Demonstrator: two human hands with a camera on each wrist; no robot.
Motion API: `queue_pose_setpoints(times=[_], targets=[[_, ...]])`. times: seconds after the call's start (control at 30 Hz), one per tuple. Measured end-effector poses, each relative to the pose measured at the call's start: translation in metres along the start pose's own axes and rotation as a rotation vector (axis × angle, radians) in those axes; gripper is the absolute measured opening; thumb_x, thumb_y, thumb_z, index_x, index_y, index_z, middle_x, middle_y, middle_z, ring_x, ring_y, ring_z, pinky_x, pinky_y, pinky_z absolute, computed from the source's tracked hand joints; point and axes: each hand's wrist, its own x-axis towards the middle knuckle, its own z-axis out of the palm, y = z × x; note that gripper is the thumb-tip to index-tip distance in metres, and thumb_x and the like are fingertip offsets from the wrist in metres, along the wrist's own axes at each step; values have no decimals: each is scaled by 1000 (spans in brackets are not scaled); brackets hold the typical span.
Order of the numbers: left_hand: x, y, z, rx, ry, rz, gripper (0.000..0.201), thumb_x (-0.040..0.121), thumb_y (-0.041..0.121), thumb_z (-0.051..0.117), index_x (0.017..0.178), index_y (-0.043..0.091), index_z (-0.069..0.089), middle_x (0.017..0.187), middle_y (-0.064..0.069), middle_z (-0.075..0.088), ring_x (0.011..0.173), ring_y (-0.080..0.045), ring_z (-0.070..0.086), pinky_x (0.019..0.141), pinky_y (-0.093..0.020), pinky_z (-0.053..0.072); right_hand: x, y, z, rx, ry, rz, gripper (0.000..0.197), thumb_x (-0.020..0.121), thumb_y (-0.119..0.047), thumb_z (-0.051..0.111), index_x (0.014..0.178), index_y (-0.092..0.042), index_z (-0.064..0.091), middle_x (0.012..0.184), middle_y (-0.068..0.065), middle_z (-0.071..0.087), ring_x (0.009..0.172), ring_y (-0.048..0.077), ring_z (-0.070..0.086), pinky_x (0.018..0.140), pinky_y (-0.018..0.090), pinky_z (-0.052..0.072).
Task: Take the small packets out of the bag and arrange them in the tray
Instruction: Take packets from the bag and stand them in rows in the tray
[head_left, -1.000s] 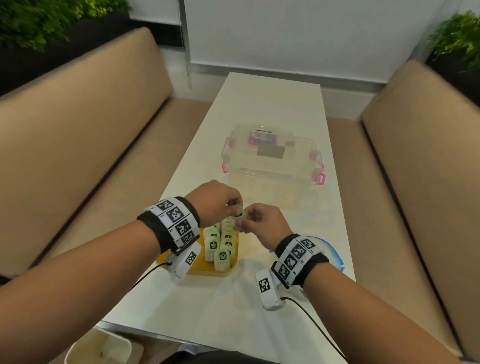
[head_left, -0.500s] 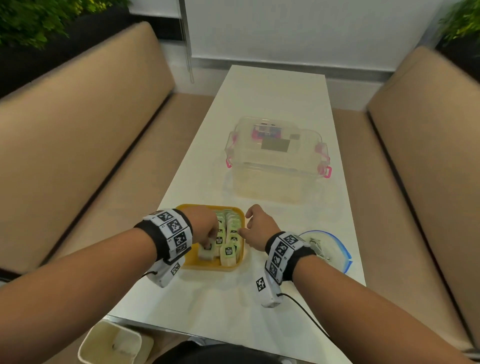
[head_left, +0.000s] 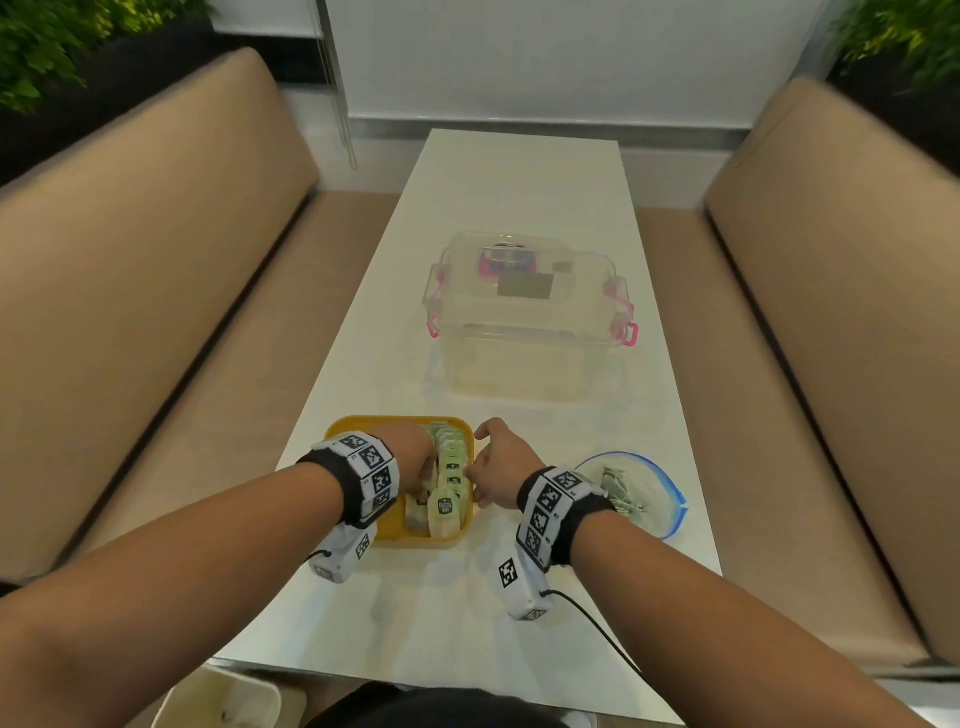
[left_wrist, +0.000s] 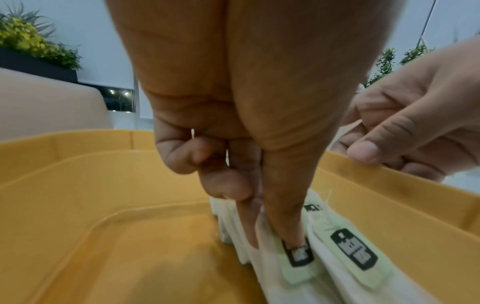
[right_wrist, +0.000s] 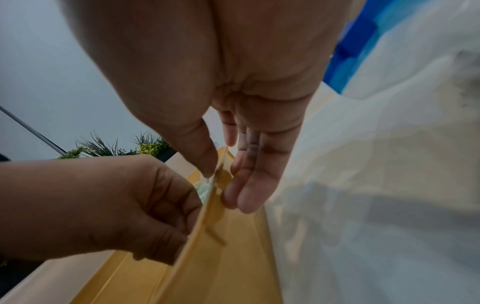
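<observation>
A shallow, glossy yellow plastic tray (head_left: 343, 431) with rounded corners sits on the smooth white tabletop (head_left: 519, 208). Along its right side stands a row of small pale-green and white paper packets (head_left: 451, 467), each with a dark printed label, leaning one against the next.

The left hand (head_left: 413, 457) reaches down into the tray; in the left wrist view its thumb and fingers (left_wrist: 285, 216) pinch the top of one packet in the row, the other fingers curled in.

The right hand (head_left: 501, 467) is at the tray's right wall: the thumb lies on the inside of the rim and the nearly straight fingers (right_wrist: 249, 185) lie against the outside, so it appears to hold the wall lightly between them, though how firmly is hard to tell.

Just right of that hand lies a crumpled clear plastic zip bag with a blue seal strip (head_left: 670, 493), with a few more packets inside. Further up the table stands a clear, lidded plastic box with pink latches (head_left: 524, 332). Tan padded benches (head_left: 130, 286) flank the table.
</observation>
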Motion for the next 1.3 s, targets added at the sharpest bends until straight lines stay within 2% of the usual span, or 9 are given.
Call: queue_pose_setpoints(times=[0.13,0.3,0.5,0.67,0.8,0.9,1.07,1.2,1.3], targets=[[-5,2,-17,-4,106,13,13,85,22,66,97,24,70,100,2,70,91,-20,64,80,-31,53,-11,-1,-18,62,63,-72,35,94,-17,56,124,-20,39,85,3,65,70,24,71,70,40,61],[-13,32,-52,-145,314,119,18,92,24,58,107,25,68,110,3,68,103,-18,60,87,-29,47,-30,11,-64,1,349,-191,12,92,-16,56,102,-19,60,80,-9,56,71,13,56,57,17,42],[-1,123,-58,-234,356,366,24,94,20,55,114,27,65,122,2,58,110,-20,55,93,-33,43,-56,65,-123,-140,414,-86,20,86,-11,55,102,-22,62,96,-4,60,87,16,55,71,25,40],[20,167,-38,-172,261,423,21,89,28,61,109,30,68,128,-3,49,114,-23,53,97,-37,44,-83,121,-134,-329,334,100,10,79,-35,68,79,-38,58,111,3,48,104,23,54,86,31,46],[29,183,-27,-121,134,288,48,85,35,66,130,25,54,126,-7,53,114,-27,56,93,-33,46,-91,145,-132,-301,192,197,36,78,-48,72,106,-29,60,119,6,44,83,19,57,75,27,44],[35,195,-21,-254,77,191,70,82,28,71,141,17,37,131,-10,55,113,-29,58,80,-29,47,-89,150,-129,-147,63,208,53,76,-42,74,121,-26,50,114,8,55,73,22,65,67,36,59],[35,190,-29,-646,111,86,84,78,19,74,148,20,27,141,-9,44,101,-25,59,71,-31,52,-79,150,-138,-76,152,21,72,69,-22,84,132,-24,49,125,7,51,95,21,57,70,27,50],[31,180,-18,-696,84,52,92,70,27,83,144,26,30,141,-6,45,109,-25,58,86,-36,53,-72,158,-143,-51,235,-92,74,69,-11,80,135,-28,51,134,7,45,100,22,62,86,32,54],[27,180,0,-541,84,48,101,66,45,85,146,25,28,140,-5,46,117,-26,56,96,-35,47,-72,169,-135,-129,173,-102,73,73,-13,78,139,-27,49,136,5,41,103,20,59,88,23,48]])
